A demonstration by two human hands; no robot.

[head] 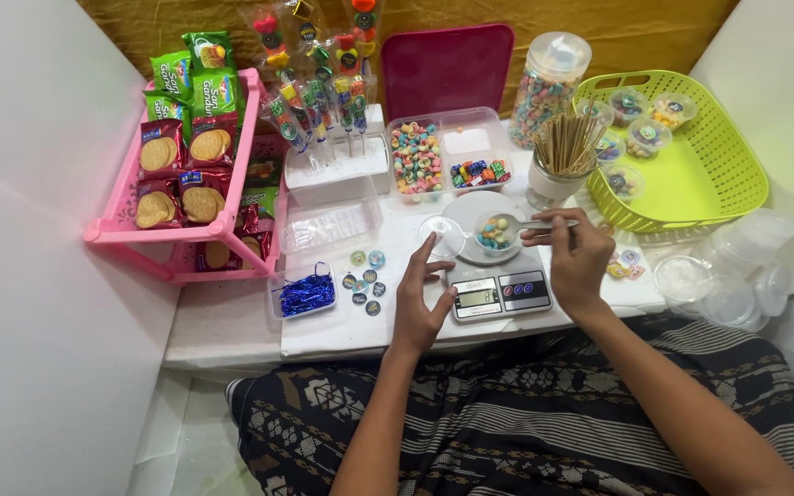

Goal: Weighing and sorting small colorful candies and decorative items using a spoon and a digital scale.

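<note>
My right hand [577, 260] grips a metal spoon [513, 223] by its handle; its bowl sits over a small clear cup of colourful candies [496, 236] on the round pan of a grey digital kitchen scale [500, 294]. My left hand [421, 294] rests open on the white table next to the scale's left edge, fingers spread, one fingertip near a clear round lid [440, 234].
A compartmented clear box of candies [443, 158], a candy jar [547, 87], a cup of wooden skewers [562, 156], a green basket with filled cups [700, 165], empty clear cups [737, 276], a pink biscuit rack [190, 174], round stickers [365, 280] and blue ties [306, 294] surround the scale.
</note>
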